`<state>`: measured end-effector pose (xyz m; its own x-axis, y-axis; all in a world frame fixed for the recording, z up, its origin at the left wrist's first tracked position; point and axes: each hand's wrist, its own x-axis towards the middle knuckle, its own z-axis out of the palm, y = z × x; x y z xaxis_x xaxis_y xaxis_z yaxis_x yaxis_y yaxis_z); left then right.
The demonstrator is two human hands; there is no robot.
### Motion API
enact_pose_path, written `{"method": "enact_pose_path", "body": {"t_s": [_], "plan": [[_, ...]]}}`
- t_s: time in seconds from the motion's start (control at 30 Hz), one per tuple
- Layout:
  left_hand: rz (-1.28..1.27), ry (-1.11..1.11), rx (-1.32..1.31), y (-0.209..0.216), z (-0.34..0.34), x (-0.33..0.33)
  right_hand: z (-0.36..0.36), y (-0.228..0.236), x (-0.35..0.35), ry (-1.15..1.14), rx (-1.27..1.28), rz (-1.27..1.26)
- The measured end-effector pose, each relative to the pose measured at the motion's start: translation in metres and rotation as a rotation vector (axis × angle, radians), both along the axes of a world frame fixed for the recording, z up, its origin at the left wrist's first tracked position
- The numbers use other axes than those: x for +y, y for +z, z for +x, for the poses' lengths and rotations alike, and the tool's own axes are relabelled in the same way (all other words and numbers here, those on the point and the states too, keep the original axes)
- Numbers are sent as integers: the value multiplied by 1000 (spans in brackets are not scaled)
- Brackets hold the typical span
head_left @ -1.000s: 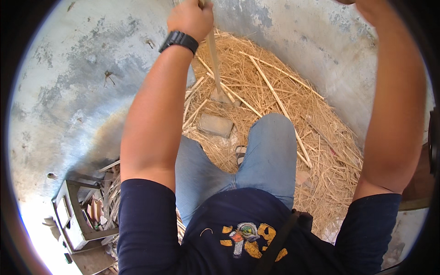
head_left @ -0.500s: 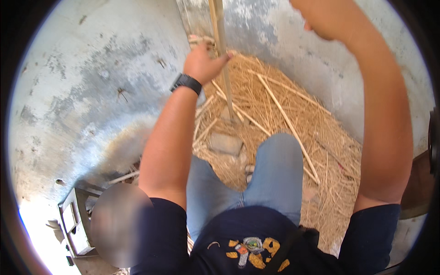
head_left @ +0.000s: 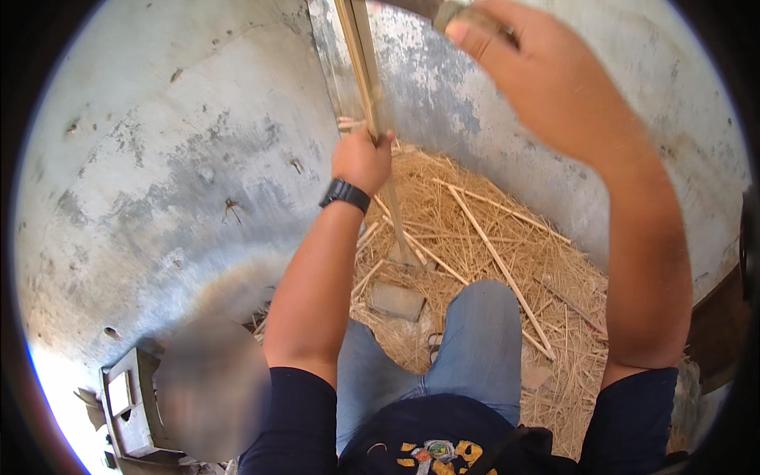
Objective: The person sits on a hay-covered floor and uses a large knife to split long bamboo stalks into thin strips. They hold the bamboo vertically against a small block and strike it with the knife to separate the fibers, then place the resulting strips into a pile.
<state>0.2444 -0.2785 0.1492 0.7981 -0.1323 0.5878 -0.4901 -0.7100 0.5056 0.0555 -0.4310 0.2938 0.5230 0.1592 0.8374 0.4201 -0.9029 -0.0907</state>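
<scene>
An upright bamboo pole (head_left: pixel 364 67) runs from the upper edge down to the straw-covered floor, and a lengthwise split line shows in its upper part. My left hand (head_left: pixel 362 162) is closed round the pole about halfway along its visible length. Up at the top right, my right hand (head_left: pixel 526 67) grips the handle of a large knife (head_left: pixel 450 14). Its dark blade reaches left toward the pole and is cut off by the picture's edge, so I cannot tell whether it touches.
Loose straw and shavings (head_left: pixel 475 229) with several thin bamboo strips (head_left: pixel 503 265) cover the floor. A grey brick (head_left: pixel 396 302) lies before my knees. Weathered grey walls (head_left: pixel 182 174) meet in a corner behind the pole. A pale box-like object (head_left: pixel 134 404) stands at lower left.
My left hand, loosely open beside the pole before, has closed round it. My right hand has come down and left, bringing the knife into view near the pole's top.
</scene>
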Motion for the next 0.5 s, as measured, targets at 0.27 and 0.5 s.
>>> {"method": "enact_pose_path", "body": {"t_s": [0.27, 0.5], "plan": [[194, -159, 75, -19, 16, 19, -19, -11, 43, -160, 417, 97], [119, -205, 259, -56, 27, 39, -2, -11, 44, -87, 495, 137]]}}
